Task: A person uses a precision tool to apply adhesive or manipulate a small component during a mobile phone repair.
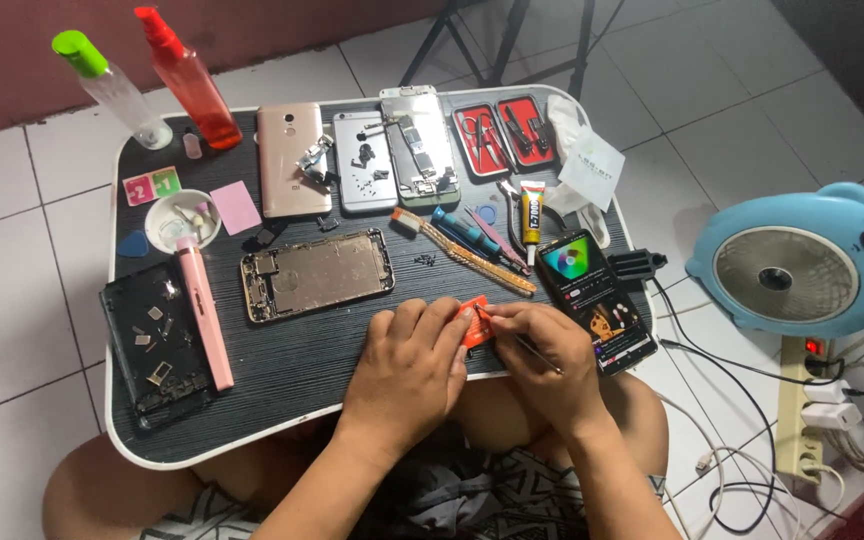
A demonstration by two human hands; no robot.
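Small orange piece [474, 322]: held at the near edge of the tabletop [302, 350], pinched between the fingertips of the left hand [407, 365] and the right hand [542, 355]; both hands closed on it, and the right hand also seems to hold a thin metal tool [530, 348], though what kind is too small to tell; the piece looks thin, light and bendable, likely easy to crease or drop, best taken by its edges with fingertips.

Opened phone body [317, 274]: lies flat just beyond the hands, insides up; probably fragile.

Packages, labels and signs: clear bottle with green cap [112, 88] and red spray bottle [187, 78] at the far left corner, both leaning; small square packet, half pink and half green [151, 185], beside a pink card [235, 207]; red zip case of small tools [504, 132] lying open at the far right; white sachet [590, 167] next to it; yellow-and-black glue tube [531, 213] pointing toward the person; lit phone with a colour wheel on screen [597, 298] at the right edge.
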